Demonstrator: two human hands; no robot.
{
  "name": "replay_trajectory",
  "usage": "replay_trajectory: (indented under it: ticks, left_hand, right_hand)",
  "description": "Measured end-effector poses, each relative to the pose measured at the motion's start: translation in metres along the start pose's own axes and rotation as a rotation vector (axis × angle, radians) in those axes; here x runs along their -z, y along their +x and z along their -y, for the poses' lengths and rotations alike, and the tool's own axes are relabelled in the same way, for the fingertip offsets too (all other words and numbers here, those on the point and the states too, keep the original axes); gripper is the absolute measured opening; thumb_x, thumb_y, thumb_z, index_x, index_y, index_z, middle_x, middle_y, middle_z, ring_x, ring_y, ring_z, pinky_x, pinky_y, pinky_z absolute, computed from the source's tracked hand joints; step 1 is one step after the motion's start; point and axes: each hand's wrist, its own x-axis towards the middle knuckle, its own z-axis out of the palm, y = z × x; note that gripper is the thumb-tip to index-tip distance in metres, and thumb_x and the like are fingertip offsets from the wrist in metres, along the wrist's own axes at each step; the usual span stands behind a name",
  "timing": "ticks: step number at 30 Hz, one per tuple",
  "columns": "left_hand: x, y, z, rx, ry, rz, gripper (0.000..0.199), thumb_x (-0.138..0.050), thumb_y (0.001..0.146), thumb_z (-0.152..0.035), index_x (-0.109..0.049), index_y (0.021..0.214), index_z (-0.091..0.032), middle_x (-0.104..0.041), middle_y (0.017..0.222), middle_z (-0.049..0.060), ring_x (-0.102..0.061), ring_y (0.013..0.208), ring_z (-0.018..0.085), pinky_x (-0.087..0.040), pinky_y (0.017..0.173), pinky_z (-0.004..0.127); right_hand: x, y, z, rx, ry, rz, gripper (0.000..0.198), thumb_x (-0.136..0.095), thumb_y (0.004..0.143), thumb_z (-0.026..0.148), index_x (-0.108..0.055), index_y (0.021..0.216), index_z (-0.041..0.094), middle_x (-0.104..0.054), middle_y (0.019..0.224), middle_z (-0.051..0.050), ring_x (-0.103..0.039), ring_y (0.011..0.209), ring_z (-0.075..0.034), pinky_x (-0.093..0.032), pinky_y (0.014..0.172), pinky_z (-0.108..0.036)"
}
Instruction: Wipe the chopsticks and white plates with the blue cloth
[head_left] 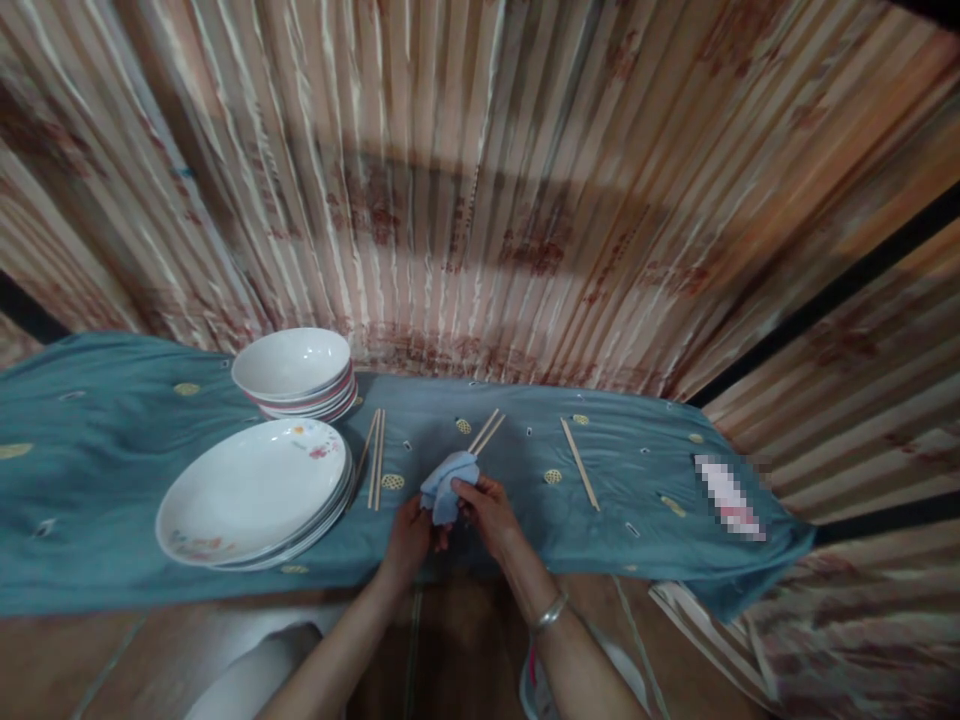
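A light blue cloth [452, 484] is bunched around a pair of wooden chopsticks [487, 432], whose far ends stick out past it toward the curtain. My right hand [489, 512] is closed on the cloth, thumb on top, from the right. From the left, my left hand [409, 538] grips the cloth's lower edge; its fingertips are partly hidden under the fabric. The near ends of the chopsticks are covered. Left of my hands, several loose chopsticks [377, 460] lie on the tablecloth. To the right lies another thin group of chopsticks [580, 465].
A stack of oval flower-patterned plates [255, 490] stands left on the teal tablecloth [480, 395], with stacked bowls [292, 362] behind it. A blurred-out pink and white item [729, 498] lies at the far right. A pleated curtain [465, 200] hangs behind the table.
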Motion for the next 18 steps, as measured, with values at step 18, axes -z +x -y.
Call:
replay_trajectory:
  ticks: [18]
  left_hand:
    - [-0.006,0.014,0.005,0.084,0.059,0.158,0.022,-0.058,0.062,-0.040,-0.050,0.058,-0.020,-0.050,0.038,-0.004,-0.038,0.028,0.008,-0.025,0.033,0.020]
  right_hand:
    - [0.015,0.004,0.015,-0.015,0.107,-0.124,0.025,-0.081,0.049,0.034,-0.064,0.056,0.018,-0.052,0.046,0.006,-0.041,0.044,-0.007,-0.031,0.044,-0.021]
